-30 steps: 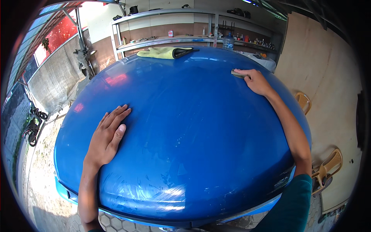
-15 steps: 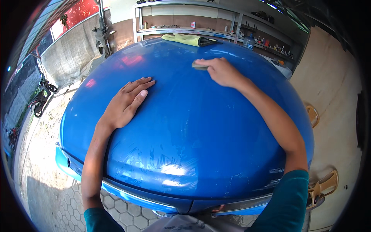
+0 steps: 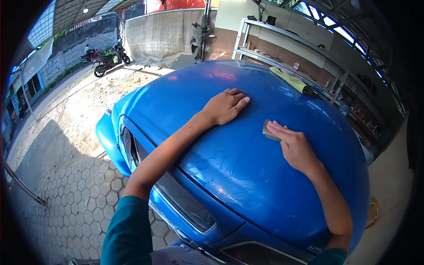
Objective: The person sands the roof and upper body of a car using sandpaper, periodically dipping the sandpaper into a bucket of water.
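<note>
A glossy blue car roof (image 3: pixel 247 176) curves across the middle of the view, with smears and pale marks on its near part. On its left half rests my left hand (image 3: pixel 226 107), palm down and open, with nothing in it. To the right, my right hand (image 3: pixel 295 148) presses a small flat grey-green pad (image 3: pixel 268 130) against the paint under its fingers. Most of the pad lies hidden beneath the fingers, so its exact kind cannot be told.
A yellow-green cloth (image 3: pixel 288 80) with a dark end lies on the roof's far edge. Metal shelves (image 3: pixel 282 62) with bottles stand behind it. Below the near edge are the car's side windows (image 3: pixel 183 203) and hexagonal paving (image 3: pixel 77 198). A scooter (image 3: pixel 110 62) stands far left.
The view has swung left, so more of the yard and car side shows. My right hand has drawn the pad nearer across the roof. My left hand still rests on the roof.
</note>
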### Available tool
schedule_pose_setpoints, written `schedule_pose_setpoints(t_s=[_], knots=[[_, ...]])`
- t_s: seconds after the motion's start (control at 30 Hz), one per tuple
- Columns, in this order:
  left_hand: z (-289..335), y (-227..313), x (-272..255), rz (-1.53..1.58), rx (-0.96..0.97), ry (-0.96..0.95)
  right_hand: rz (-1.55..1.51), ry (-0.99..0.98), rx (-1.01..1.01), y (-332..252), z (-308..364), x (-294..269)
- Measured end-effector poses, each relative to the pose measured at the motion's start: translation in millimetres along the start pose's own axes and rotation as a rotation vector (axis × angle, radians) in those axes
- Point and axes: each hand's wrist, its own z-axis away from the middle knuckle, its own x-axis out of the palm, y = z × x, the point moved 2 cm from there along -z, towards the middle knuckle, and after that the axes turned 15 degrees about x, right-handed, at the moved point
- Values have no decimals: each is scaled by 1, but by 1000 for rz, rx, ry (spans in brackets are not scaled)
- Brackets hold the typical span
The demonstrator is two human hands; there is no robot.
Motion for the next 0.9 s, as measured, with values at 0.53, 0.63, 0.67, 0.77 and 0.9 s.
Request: schedule_pose_setpoints(t_s=[0.53, 0.63, 0.67, 0.77, 0.9], knots=[[15, -40, -12, 84, 338, -260, 178, 24, -41, -78, 5, 49], [18, -41, -16, 104, 389, -277, 97, 73, 465, 34, -50, -10], [22, -39, -16, 125, 414, -283, 180, 73, 676, 67, -61, -31], [23, -42, -20, 85, 500, -263, 343, 150, 938, 122, -67, -53], [52, -83, -50, 14, 540, -331, 156, 110, 428, 10, -97, 32]])
